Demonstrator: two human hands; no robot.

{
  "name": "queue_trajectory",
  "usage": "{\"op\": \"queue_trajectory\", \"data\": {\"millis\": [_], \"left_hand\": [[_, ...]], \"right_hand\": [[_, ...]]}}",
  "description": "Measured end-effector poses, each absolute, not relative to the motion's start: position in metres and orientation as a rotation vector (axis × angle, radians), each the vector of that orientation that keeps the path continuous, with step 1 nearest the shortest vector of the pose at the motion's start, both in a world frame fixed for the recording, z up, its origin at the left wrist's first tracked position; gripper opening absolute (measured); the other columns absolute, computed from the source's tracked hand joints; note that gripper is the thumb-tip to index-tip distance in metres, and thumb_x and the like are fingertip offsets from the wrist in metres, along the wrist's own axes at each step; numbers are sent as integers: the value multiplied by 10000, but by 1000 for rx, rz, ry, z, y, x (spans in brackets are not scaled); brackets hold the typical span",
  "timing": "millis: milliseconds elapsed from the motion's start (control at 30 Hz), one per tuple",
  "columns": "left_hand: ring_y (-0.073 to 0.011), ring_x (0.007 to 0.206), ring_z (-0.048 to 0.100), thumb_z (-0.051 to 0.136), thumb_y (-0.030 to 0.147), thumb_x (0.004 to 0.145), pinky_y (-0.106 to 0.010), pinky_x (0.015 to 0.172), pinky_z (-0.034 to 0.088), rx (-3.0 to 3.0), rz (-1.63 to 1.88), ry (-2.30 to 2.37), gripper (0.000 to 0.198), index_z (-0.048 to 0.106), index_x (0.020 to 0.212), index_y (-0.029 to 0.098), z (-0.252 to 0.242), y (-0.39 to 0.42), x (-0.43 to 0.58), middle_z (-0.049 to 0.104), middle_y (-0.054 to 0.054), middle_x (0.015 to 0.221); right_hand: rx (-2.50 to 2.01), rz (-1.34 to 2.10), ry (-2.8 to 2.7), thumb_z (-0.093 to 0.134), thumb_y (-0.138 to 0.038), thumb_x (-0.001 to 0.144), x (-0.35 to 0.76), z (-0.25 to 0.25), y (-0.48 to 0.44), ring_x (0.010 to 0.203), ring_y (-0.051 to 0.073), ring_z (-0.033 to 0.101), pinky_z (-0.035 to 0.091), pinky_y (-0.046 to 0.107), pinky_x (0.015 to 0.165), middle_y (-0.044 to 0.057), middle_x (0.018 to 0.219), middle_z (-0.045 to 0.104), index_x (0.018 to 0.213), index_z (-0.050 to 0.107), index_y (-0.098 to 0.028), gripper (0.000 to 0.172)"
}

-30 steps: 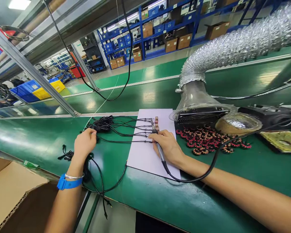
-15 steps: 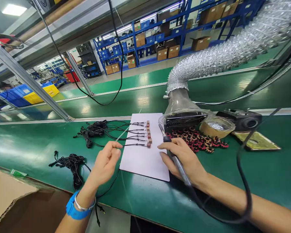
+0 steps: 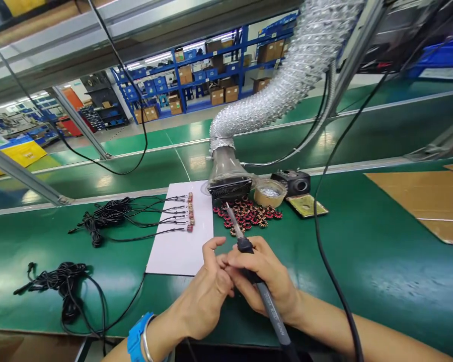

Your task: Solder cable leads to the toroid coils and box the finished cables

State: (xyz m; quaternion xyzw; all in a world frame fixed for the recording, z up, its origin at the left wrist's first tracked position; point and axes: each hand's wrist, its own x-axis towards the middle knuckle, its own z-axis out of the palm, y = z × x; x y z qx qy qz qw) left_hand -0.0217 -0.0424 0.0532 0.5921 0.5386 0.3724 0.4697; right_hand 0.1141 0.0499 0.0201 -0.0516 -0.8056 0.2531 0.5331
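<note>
My right hand [image 3: 266, 279] is wrapped around a soldering iron [image 3: 272, 306], whose bare metal tip points away from me toward a pile of small red-and-copper wound coils [image 3: 245, 213]. Against its fingertips, my left hand [image 3: 207, 296] is closed in a pinch with the index finger raised; whatever sits between the fingers is too small and hidden to name. Left of the coils lies a white board [image 3: 173, 254]. A row of black cables [image 3: 166, 221] runs onto it, each ending at a small coil [image 3: 190, 228].
Behind the coils stands a fume extractor hood [image 3: 230, 183] on a silver duct [image 3: 264, 105]. A tape roll [image 3: 270, 193], a black device [image 3: 292, 182] and a yellow sponge tray [image 3: 307, 205] are to its right. Cable bundles [image 3: 66, 286] lie left; cardboard [image 3: 419, 201] lies far right.
My view has turned right. My left hand has left the cables by the board and met my right hand in front of the coil pile. The soldering iron stays in my right hand.
</note>
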Motion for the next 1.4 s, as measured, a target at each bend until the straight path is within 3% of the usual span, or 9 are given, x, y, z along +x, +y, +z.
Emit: {"op": "queue_trajectory", "data": {"millis": [167, 333, 500, 600, 833, 967, 1100, 1233, 1400], "left_hand": [[-156, 738, 516, 378, 437, 970, -307, 700, 435, 1464, 801, 1321, 542, 114, 1358, 168, 56, -25, -3, 556, -44, 930], [-181, 619, 524, 407, 251, 923, -295, 572, 331, 1835, 388, 1681, 72, 453, 954, 204, 48, -2, 5, 544, -1, 703], [-189, 688, 577, 219, 332, 1014, -299, 634, 376, 1891, 499, 1845, 337, 507, 878, 218, 30, 16, -9, 608, -14, 751], [-180, 729, 577, 207, 363, 1021, -292, 683, 411, 1864, 620, 1853, 370, 531, 913, 222, 23, 19, -21, 607, -8, 778], [-182, 788, 620, 250, 316, 1006, -291, 721, 435, 1863, 503, 1866, 335, 558, 917, 218, 21, 13, -30, 665, -25, 853], [-215, 699, 642, 439, 222, 879, -307, 634, 418, 1890, 237, 1883, 160, 584, 944, 227, 27, 7, -28, 685, -17, 778], [-287, 759, 676, 566, 295, 794, -349, 652, 450, 1916, 126, 1849, 304, 561, 1091, 231, 27, 4, -26, 712, -44, 826], [-326, 835, 689, 583, 326, 788, -377, 667, 487, 1904, 134, 1820, 421, 503, 1185, 212, 21, 4, -23, 724, -70, 922], [-340, 860, 699, 540, 286, 823, -410, 684, 514, 1939, 123, 1779, 385, 505, 1194, 190, 9, 4, -21, 729, -88, 967]], "right_hand": [[-133, 523, -1950, 471, -23, 840, 133, 15, 63, 605, 142, 568, 469, 345, 723, -29, 663, 627, 1085, 520, -198, 305], [-300, 371, -2025, 483, -67, 865, 156, -3, 82, 588, 131, 548, 491, 312, 667, -26, 703, 640, 978, 532, -232, 206], [-748, 257, -1942, 574, -185, 869, 192, -30, 133, 700, 179, 624, 514, 317, 670, 52, 869, 653, 1034, 535, -207, 171], [-979, 193, -1967, 604, -280, 833, 202, -46, 163, 702, 231, 629, 493, 341, 620, 86, 866, 638, 1082, 517, -170, 285], [-1135, 159, -2117, 571, -295, 814, 189, -62, 185, 723, 244, 613, 470, 333, 638, 55, 788, 612, 1015, 525, -175, 239], [-1091, 152, -2110, 583, -286, 818, 190, -52, 166, 700, 225, 605, 470, 328, 624, 44, 786, 603, 983, 508, -184, 208], [-773, 260, -2108, 626, -254, 823, 181, -33, 111, 657, 171, 571, 484, 294, 615, 30, 805, 605, 991, 505, -199, 214], [-404, 520, -2289, 520, -86, 832, 159, -33, 69, 678, 170, 522, 477, 285, 608, 21, 766, 577, 986, 492, -202, 195], [-404, 600, -2352, 507, -79, 841, 152, -46, 69, 717, 189, 505, 472, 314, 625, 37, 796, 565, 1017, 497, -200, 213]]}}
